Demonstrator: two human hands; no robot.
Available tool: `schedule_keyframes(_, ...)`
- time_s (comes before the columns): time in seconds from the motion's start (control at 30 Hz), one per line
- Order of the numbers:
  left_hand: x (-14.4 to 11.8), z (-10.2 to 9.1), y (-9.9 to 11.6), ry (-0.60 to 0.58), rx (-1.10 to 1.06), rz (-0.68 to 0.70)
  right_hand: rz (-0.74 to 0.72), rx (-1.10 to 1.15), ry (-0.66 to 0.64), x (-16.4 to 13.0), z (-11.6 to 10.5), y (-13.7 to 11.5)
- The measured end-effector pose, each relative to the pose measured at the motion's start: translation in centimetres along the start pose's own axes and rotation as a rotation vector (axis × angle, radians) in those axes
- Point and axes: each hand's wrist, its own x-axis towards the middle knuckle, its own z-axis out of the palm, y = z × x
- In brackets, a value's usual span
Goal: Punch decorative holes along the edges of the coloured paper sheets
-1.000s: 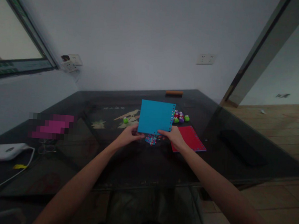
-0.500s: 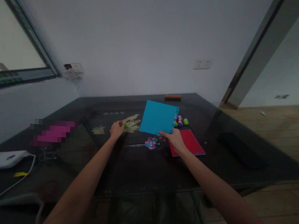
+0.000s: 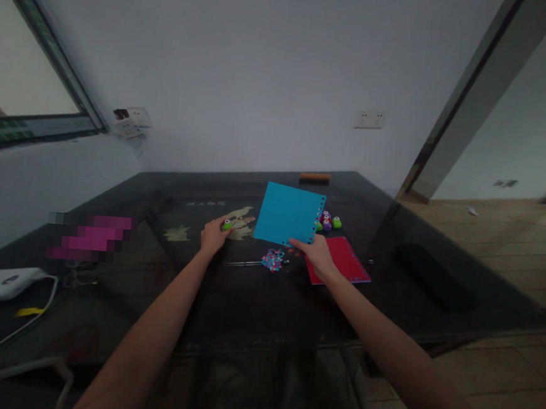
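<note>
My right hand (image 3: pixel 319 253) grips a blue paper sheet (image 3: pixel 288 213) at its lower right corner, thumb on top, and holds it raised over the table. Small holes run down the sheet's right edge and part of its bottom edge. In my left hand (image 3: pixel 212 236), left of the sheet, a small green hole punch (image 3: pixel 227 225) with an eye-like spot sits between the fingertips. Below the sheet lies a pile of tiny coloured paper bits (image 3: pixel 273 260). A red sheet (image 3: pixel 342 260) with holes along its edge rests partly under my right wrist.
Several small punches (image 3: pixel 327 220) in green, purple and red stand behind the blue sheet. A brown roll (image 3: pixel 315 177) lies at the far edge. On the right is a black flat case (image 3: pixel 432 277); on the left, a white device (image 3: pixel 2 284) with a cable.
My left hand has turned slightly, so the green hole punch shows its eye-like spot more clearly. The blue sheet stays in my right hand; the view has shifted a little.
</note>
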Motion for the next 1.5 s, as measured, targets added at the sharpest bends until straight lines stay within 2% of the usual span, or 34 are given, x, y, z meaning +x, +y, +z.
schedule_keyframes(0.2,-0.2,0.0,0.3,0.060,-0.434,0.061,0.001,0.021,-0.001,-0.2,0.0,-0.3)
schedule_keyframes(0.33,-0.4,-0.2,1.2,0.058,-0.758,-0.055,-0.006,0.005,0.007,-0.2,0.0,-0.2)
schedule_keyframes(0.53,-1.3,-0.7,3.2,-0.140,-1.124,-0.187,-0.008,-0.010,0.013,-0.2,-0.1,-0.3)
schedule_keyframes(0.8,-2.1,-1.3,5.0,-0.184,-1.097,-0.155,-0.010,0.002,0.027,-0.4,-0.1,-0.9)
schedule_keyframes(0.97,-2.7,-2.1,7.8,-0.298,-1.122,-0.066,-0.033,0.052,0.052,-0.1,-0.2,-0.7)
schedule_keyframes(1.1,-4.9,-2.3,10.3,-0.364,-1.068,0.003,-0.062,0.096,0.076,0.1,-0.5,-1.1)
schedule_keyframes(1.23,-8.4,-2.1,12.1,-0.442,-1.115,-0.052,-0.085,0.120,0.083,0.1,-0.5,-1.2)
schedule_keyframes(1.3,-9.6,-2.1,12.7,-0.473,-1.126,-0.026,-0.077,0.149,0.075,-0.1,-0.3,-1.2)
schedule_keyframes(1.5,-10.4,-2.7,13.2,-0.495,-1.163,0.055,-0.045,0.260,0.054,-1.0,0.6,-1.0)
